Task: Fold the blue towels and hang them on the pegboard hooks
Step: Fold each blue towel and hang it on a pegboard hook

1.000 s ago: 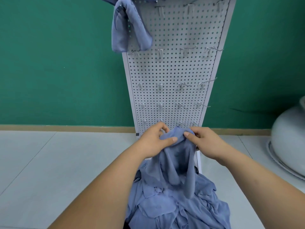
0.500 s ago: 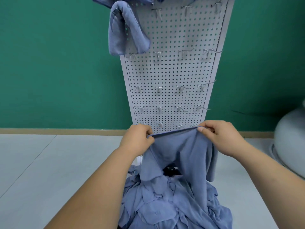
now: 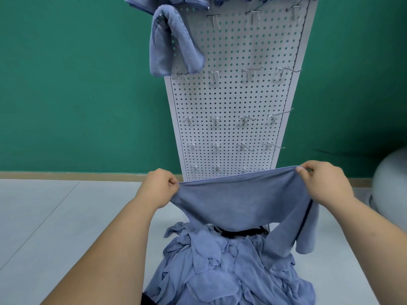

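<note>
The left hand [image 3: 161, 188] is closed in a pinch: one top corner of a blue towel [image 3: 242, 203] is caught between thumb and curled fingers. The towel is held up in front of the foot of the pegboard [image 3: 237, 102], just above a heap of loose blue towels [image 3: 231, 267]. It is probably held there so that the cloth can be drawn flat and squared before a fold is made.

The top hem is pulled taut between the two hands. Its long axis runs left to right and rises a little toward the right, and the body of the cloth hangs downward from it, its broad side turned to the person. It cannot be told for certain whether the lower left edge rests on the heap or merely hangs against it.

The other end of the hem is pinched in the right hand [image 3: 323, 183], its fingers likewise curled round the cloth. Below that hand the towel is doubled over, and a loose flap dangles beside the heap.

On the board behind, one folded towel [image 3: 171, 45] is already draped near the top left, while the hooks [image 3: 214, 121] lower down are bare.
</note>
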`<state>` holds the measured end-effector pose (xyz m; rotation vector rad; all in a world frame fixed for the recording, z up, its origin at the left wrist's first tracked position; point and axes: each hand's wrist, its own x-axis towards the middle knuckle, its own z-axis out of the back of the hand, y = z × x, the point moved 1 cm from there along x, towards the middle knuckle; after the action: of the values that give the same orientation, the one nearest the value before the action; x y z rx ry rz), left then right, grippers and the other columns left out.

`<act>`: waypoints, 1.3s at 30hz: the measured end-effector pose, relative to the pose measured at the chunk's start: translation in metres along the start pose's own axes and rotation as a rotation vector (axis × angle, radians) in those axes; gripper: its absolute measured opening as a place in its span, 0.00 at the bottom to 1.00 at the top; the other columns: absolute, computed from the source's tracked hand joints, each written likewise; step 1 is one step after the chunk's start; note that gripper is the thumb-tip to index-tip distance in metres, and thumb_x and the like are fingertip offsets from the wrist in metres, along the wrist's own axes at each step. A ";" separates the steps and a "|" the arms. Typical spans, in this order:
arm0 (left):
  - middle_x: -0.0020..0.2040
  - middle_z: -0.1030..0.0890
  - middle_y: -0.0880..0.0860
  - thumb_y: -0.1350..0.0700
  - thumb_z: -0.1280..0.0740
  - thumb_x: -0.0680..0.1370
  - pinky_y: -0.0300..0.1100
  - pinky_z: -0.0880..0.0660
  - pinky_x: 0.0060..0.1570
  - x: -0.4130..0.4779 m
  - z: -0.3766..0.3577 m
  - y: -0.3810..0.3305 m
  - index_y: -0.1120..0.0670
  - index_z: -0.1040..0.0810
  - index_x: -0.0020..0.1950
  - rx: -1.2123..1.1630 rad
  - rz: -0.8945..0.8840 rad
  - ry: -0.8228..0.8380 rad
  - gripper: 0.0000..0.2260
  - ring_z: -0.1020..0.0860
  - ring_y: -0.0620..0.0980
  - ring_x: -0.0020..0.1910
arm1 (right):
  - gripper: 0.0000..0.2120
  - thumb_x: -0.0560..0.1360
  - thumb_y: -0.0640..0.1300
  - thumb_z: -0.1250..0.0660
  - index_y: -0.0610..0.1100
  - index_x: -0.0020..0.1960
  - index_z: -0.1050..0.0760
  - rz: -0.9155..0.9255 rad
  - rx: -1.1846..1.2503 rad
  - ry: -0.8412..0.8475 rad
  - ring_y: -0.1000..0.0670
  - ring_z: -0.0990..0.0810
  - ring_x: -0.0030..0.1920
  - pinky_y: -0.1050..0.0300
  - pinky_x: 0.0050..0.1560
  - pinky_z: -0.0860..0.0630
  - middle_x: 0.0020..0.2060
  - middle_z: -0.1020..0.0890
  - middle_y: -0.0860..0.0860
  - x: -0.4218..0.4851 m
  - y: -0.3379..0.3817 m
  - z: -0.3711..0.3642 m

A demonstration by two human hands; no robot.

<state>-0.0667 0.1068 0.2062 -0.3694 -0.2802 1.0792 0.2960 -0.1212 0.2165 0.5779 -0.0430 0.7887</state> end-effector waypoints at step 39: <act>0.38 0.14 0.49 0.55 0.27 0.80 0.55 0.16 0.54 0.004 -0.005 -0.031 0.51 0.14 0.45 -0.761 0.175 -0.238 0.05 0.16 0.54 0.40 | 0.07 0.84 0.46 0.34 0.54 0.47 0.24 0.150 0.056 0.380 0.50 0.23 0.38 0.53 0.38 0.26 0.38 0.17 0.51 -0.015 0.026 -0.019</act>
<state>-0.0382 0.0962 0.2155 -0.9583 -0.8913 1.1618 0.2646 -0.1070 0.2086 0.4734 0.2894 1.0376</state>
